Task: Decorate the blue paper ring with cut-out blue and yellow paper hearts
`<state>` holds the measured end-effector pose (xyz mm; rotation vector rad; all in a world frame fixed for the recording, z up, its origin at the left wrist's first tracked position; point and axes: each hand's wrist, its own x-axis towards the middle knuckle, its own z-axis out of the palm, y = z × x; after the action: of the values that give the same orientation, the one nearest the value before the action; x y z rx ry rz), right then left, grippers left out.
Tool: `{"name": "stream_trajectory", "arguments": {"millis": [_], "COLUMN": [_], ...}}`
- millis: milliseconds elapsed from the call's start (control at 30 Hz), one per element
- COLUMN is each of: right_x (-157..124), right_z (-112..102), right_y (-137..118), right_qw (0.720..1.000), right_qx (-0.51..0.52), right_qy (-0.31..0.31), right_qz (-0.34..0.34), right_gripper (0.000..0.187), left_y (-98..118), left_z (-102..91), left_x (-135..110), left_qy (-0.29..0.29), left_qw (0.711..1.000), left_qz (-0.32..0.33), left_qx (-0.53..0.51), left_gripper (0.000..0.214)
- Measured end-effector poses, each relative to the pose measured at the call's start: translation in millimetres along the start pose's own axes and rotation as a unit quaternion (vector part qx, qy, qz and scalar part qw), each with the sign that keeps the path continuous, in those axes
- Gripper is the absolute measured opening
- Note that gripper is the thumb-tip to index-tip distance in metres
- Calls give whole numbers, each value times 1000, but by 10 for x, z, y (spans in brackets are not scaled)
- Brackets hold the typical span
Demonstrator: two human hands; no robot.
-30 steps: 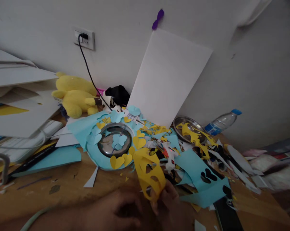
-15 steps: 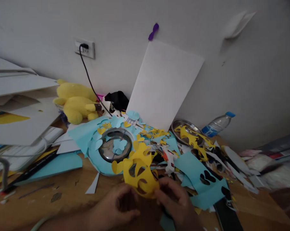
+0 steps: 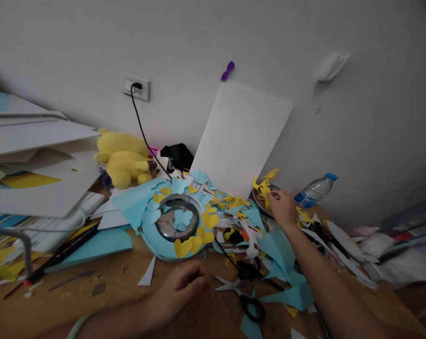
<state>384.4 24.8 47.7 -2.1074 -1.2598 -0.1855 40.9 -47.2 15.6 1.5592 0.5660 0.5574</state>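
- Step in hand: right hand [image 3: 282, 207] is at the steel plate [image 3: 258, 201], right of centre. Its fingers are pinched narrow on the edge of the yellow cut-out [image 3: 264, 185], which stands up off the plate against the white board [image 3: 241, 136].
- Left hand [image 3: 184, 285] is at lower centre, resting on the wooden table [image 3: 103, 301]. Its fingers are curled in and hold nothing; the scissors [image 3: 239, 292] are just beside it.
- Next move, my judgement: the cut-out is thin and full of holes (it would tear easily), so it calls for a light pinch and a slow lift clear of the plate rim.
- Writing: the water bottle [image 3: 313, 190], right of the plate, has a blue label, too small to read. No other brand or text is legible.
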Motion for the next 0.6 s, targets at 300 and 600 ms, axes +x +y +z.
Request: {"name": "stream_trajectory", "arguments": {"millis": [300, 600], "right_x": [-142, -691], "right_z": [-112, -561], "right_y": [260, 789], "right_qw": [977, 948], "right_qx": [-63, -123], "right_qy": [-205, -288], "right_qz": [-9, 58], "right_gripper": [32, 26], "left_y": [-4, -97], "left_z": [40, 21], "left_x": [5, 91], "left_qy": [-16, 29], "left_qw": [1000, 996], "left_qz": [-10, -55], "left_qx": [-25, -71], "left_gripper": [50, 41]}}
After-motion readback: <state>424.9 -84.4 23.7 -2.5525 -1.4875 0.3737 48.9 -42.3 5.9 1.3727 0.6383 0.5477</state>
